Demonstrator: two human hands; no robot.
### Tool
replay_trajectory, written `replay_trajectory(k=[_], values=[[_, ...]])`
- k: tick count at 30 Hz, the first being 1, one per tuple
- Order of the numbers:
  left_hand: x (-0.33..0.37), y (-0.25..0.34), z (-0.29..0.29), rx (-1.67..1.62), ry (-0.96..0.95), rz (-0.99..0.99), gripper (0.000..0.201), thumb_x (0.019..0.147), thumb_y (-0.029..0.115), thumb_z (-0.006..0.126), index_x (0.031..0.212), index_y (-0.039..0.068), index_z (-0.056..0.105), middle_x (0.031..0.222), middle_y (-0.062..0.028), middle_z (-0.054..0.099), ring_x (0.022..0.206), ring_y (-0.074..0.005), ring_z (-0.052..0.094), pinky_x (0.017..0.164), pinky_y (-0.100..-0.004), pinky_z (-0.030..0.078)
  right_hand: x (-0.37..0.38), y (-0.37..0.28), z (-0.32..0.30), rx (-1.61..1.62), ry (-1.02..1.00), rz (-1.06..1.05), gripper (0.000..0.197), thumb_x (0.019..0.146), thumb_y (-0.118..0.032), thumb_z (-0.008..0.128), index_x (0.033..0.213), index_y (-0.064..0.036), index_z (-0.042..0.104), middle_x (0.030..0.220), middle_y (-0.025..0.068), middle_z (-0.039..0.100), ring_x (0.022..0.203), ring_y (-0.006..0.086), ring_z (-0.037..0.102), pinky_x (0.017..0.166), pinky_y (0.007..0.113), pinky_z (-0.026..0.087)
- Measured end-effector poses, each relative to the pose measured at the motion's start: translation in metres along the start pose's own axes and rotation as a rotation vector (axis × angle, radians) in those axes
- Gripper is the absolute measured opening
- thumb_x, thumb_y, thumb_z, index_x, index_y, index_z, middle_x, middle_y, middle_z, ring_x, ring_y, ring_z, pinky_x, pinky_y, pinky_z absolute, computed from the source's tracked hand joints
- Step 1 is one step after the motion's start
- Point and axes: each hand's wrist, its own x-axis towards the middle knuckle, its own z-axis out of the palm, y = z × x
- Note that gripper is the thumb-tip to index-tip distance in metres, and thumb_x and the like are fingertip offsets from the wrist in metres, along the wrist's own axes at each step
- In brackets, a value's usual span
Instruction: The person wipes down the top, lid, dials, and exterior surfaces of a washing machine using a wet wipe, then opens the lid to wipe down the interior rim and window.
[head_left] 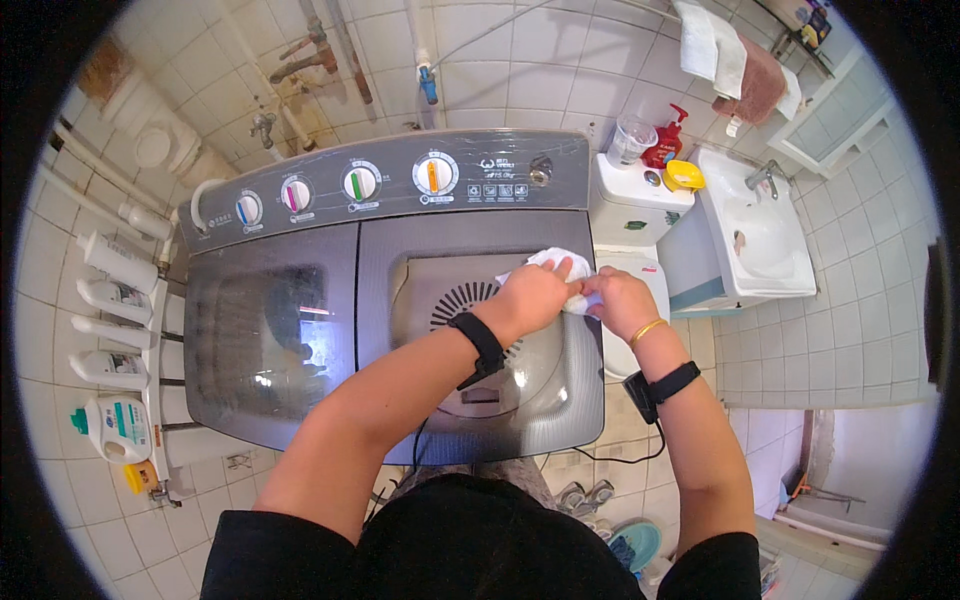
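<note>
A white cloth is bunched between my two hands, over the right edge of a grey twin-tub washing machine. The fingers of my left hand are closed on its left and near side. My right hand pinches it from the right, with the fingertips of both hands close together. Under my left forearm lies the machine's right lid, with a see-through panel and a ring of dark slots below it. Four coloured knobs line the control panel at the back.
Right of the machine stand a white toilet with a red pump bottle, clear cup and yellow bowl on its tank, then a sink. Detergent bottles fill a left rack. Towels hang upper right; a blue basin sits low.
</note>
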Motion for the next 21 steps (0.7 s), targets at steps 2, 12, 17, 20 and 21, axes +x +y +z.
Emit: replay_trajectory(k=[2,12,17,20,21], values=[[-0.01,0.009,0.005,0.02,-0.046,0.059,0.054,0.08,0.006,0.058,0.133,0.02,0.058,0.139,-0.0206,0.052,0.112,-0.0336,0.064,0.083,-0.0422,0.057,-0.011,-0.005,0.003,0.026,-0.02,0.027,0.025,0.065,-0.009,0.078,0.088,-0.0123,0.07,0.09,0.0092,0.068,0.088,0.0299,0.067,0.077,0.041,0.054],[-0.075,0.054,0.01,0.088,-0.07,0.253,0.049,0.086,0.009,0.053,0.131,0.024,0.061,0.143,-0.0183,0.051,0.112,-0.0287,0.064,0.072,-0.036,0.059,-0.073,-0.042,0.025,0.071,-0.297,0.031,0.03,0.06,-0.021,0.088,0.081,-0.0112,0.068,0.079,0.0072,0.07,0.078,0.0289,0.068,0.072,0.039,0.053],[-0.11,0.06,0.006,0.067,-0.103,0.362,0.045,0.087,0.011,0.053,0.13,0.023,0.061,0.144,-0.0138,0.051,0.119,-0.0292,0.062,0.071,-0.0367,0.06,-0.096,-0.077,0.04,0.028,-0.392,0.021,0.033,0.061,-0.029,0.087,0.079,-0.0098,0.069,0.078,0.009,0.07,0.077,0.0302,0.068,0.071,0.04,0.053],[-0.138,0.059,0.014,0.069,-0.1,0.362,0.039,0.089,0.014,0.052,0.126,0.021,0.062,0.145,-0.0113,0.05,0.12,-0.027,0.061,0.07,-0.0367,0.06,-0.104,-0.105,0.049,0.03,-0.41,-0.035,0.033,0.061,-0.031,0.087,0.079,-0.0097,0.068,0.077,0.0108,0.069,0.076,0.0315,0.068,0.07,0.042,0.053],[-0.145,0.059,0.014,0.078,-0.135,0.363,0.039,0.09,0.015,0.051,0.126,0.021,0.062,0.146,-0.0113,0.05,0.119,-0.0271,0.062,0.071,-0.0368,0.06,-0.106,-0.115,0.052,0.017,-0.417,-0.037,0.034,0.062,-0.031,0.086,0.079,-0.0098,0.067,0.076,0.0111,0.069,0.075,0.032,0.067,0.069,0.043,0.053]])
